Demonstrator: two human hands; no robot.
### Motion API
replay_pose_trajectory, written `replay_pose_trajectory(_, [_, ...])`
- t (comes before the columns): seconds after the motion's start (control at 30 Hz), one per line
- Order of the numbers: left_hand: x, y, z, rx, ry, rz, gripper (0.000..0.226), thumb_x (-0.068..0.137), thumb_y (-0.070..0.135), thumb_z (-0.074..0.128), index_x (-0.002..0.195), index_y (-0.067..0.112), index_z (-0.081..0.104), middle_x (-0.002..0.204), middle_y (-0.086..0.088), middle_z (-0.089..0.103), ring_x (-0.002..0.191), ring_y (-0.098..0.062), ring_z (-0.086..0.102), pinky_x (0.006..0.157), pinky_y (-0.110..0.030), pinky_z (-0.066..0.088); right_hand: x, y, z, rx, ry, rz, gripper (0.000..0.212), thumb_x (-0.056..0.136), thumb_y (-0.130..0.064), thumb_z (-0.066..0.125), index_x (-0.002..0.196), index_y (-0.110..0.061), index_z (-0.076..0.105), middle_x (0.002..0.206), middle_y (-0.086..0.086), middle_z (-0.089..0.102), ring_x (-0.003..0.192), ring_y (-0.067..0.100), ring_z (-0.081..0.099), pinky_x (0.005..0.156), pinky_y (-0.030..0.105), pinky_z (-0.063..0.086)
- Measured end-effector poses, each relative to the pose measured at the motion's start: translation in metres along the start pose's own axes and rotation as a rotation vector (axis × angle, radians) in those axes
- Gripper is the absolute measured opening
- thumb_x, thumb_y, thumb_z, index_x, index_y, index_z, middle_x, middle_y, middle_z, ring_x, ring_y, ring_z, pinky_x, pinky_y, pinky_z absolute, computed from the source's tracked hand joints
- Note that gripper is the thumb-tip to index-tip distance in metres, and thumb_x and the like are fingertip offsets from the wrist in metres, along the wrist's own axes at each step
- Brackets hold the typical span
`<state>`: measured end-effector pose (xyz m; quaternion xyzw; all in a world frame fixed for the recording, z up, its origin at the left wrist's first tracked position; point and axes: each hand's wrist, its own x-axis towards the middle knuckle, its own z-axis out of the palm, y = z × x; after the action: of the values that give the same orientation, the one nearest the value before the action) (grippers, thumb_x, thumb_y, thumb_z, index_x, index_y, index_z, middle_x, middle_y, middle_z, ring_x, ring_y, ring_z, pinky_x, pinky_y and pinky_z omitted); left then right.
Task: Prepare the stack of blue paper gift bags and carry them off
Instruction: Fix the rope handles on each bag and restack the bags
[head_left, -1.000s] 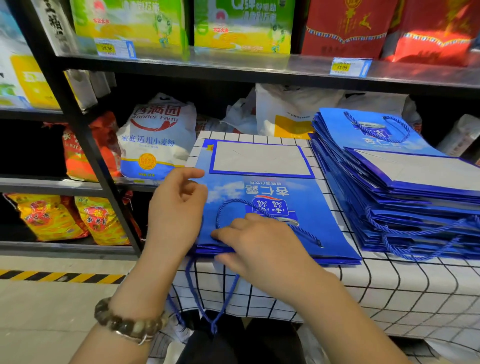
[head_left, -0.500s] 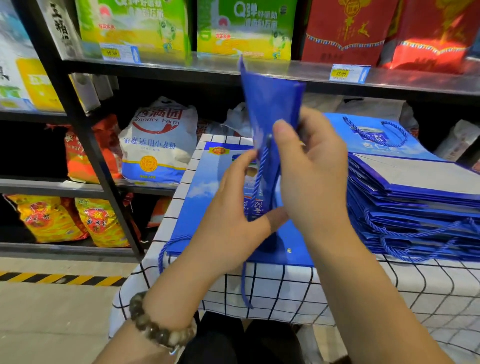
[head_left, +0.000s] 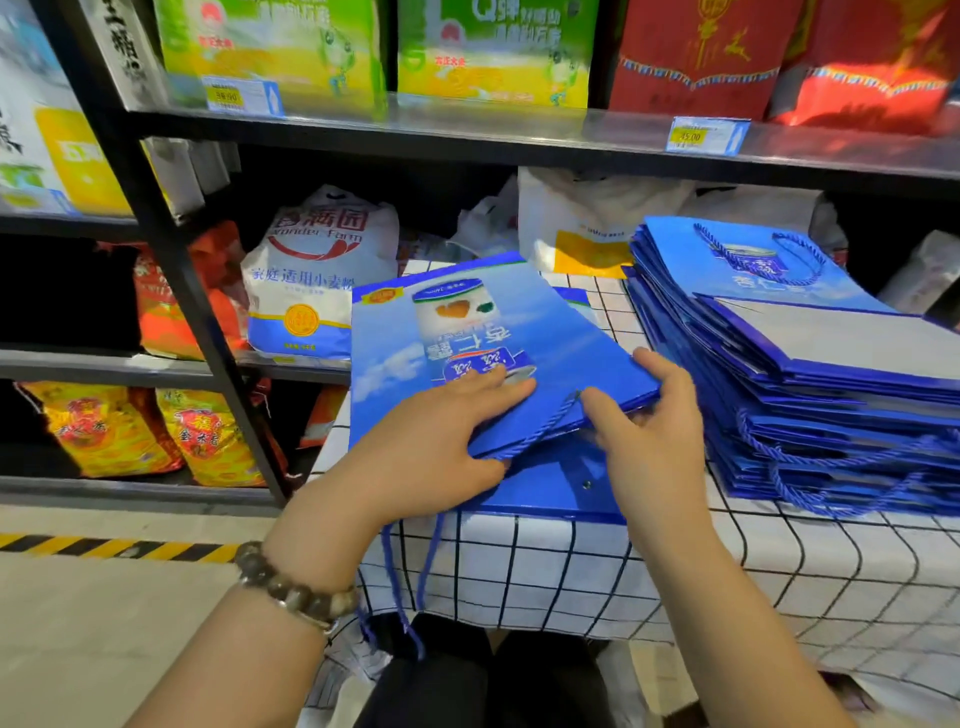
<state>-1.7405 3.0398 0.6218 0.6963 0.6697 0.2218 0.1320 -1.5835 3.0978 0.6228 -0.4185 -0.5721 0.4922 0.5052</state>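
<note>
Flat blue gift bag (head_left: 483, 332) tilts above another, beside the tall bag stack (head_left: 831, 364).

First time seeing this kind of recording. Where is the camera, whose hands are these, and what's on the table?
No machine here: a person works bare-handed, filmed by a head-worn wide-angle camera looking down. The left hand and right hand both hold one flat blue gift bag, tilted above another bag lying on the checked tablecloth. A tall stack of the same bags sits to the right. Shop shelves with food packs stand behind.
</note>
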Motion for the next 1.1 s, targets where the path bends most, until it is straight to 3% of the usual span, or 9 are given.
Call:
replay_pose_trajectory(0.1, [0.0,0.001,0.004,0.04,0.003,-0.035,0.054,0.08,0.032,0.062,0.13,0.041,0.046,0.137,0.019,0.047,0.125,-0.004,0.044,0.105,-0.026,0.036,0.004,0.01,-0.014,-0.534,0.023,-0.185,0.041,0.08,-0.014,0.069,0.117,-0.022,0.055,0.116,-0.008,0.043,0.106,0.006,0.045,0.087,0.006,0.034])
replay_pose_trajectory(0.2, [-0.001,0.004,0.006,-0.044,0.068,-0.052,0.017,0.075,0.041,0.053,0.089,0.035,0.06,0.098,0.014,0.066,0.093,-0.008,0.058,0.083,-0.03,0.046,0.007,0.009,-0.022,-0.806,0.004,-0.316,0.038,0.08,-0.013,0.068,0.116,-0.021,0.059,0.128,0.002,0.043,0.118,0.019,0.038,0.097,0.026,0.031])
replay_pose_trajectory(0.37, [0.004,0.006,0.003,-0.18,0.122,-0.097,0.019,0.085,0.035,0.061,0.076,0.018,0.067,0.071,0.002,0.064,0.07,-0.015,0.055,0.07,-0.036,0.046,0.008,0.008,-0.015,-0.802,-0.667,-0.339,0.036,0.084,-0.029,0.064,0.119,-0.022,0.06,0.116,-0.012,0.059,0.111,0.008,0.052,0.099,0.025,0.038])
replay_pose_trajectory(0.53, [0.003,0.006,-0.011,-0.137,0.077,-0.145,0.028,0.085,0.034,0.061,0.067,0.013,0.059,0.062,0.001,0.053,0.058,-0.01,0.043,0.062,-0.031,0.038,0.01,0.003,-0.012,-0.929,-0.567,-0.326,0.021,0.088,-0.044,0.054,0.082,-0.025,0.047,0.069,-0.008,0.054,0.064,0.009,0.044,0.06,0.031,0.036])
replay_pose_trajectory(0.67, [-0.004,0.001,-0.029,-0.04,0.04,-0.189,0.033,0.085,0.04,0.059,0.064,0.014,0.055,0.055,0.003,0.05,0.051,-0.007,0.041,0.053,-0.026,0.032,0.015,-0.001,-0.025,-1.101,-0.531,-0.4,0.022,0.093,-0.046,0.041,0.084,-0.026,0.035,0.062,-0.011,0.039,0.067,0.018,0.039,0.054,0.026,0.03])
replay_pose_trajectory(0.8, [-0.008,0.0,-0.044,-0.113,0.007,-0.25,0.036,0.088,0.036,0.057,0.06,0.013,0.053,0.049,0.002,0.056,0.038,-0.006,0.041,0.046,-0.021,0.037,0.021,0.003,-0.045,-0.939,-0.548,-0.259,0.023,0.09,-0.041,0.049,0.074,-0.03,0.037,0.067,-0.012,0.05,0.068,0.016,0.047,0.062,0.032,0.039])
replay_pose_trajectory(0.93, [-0.002,0.006,-0.049,-0.321,0.098,-0.293,0.035,0.091,0.036,0.052,0.065,0.013,0.056,0.041,0.0,0.053,0.04,-0.016,0.043,0.044,-0.022,0.039,0.02,0.009,-0.051,-0.727,-0.501,-0.217,0.045,0.08,-0.033,0.068,0.117,-0.038,0.044,0.109,-0.022,0.052,0.099,0.0,0.053,0.086,0.017,0.041])
replay_pose_trajectory(1.03, [0.008,0.014,-0.047,-0.398,0.129,-0.286,0.035,0.092,0.035,0.051,0.066,0.012,0.056,0.039,0.002,0.052,0.034,-0.011,0.04,0.039,-0.017,0.036,0.014,-0.001,-0.036,-0.64,-0.311,-0.421,0.014,0.083,-0.027,0.066,0.095,-0.02,0.065,0.084,-0.015,0.057,0.075,-0.001,0.051,0.067,0.006,0.035])
replay_pose_trajectory(1.1, [0.015,0.019,-0.047,-0.44,0.152,-0.271,0.035,0.092,0.034,0.052,0.066,0.011,0.056,0.037,0.003,0.05,0.031,-0.008,0.038,0.036,-0.015,0.034,0.007,-0.01,-0.022,-0.51,-0.395,-0.341,0.022,0.083,-0.031,0.064,0.069,-0.015,0.065,0.059,-0.003,0.055,0.057,0.003,0.045,0.055,0.011,0.034])
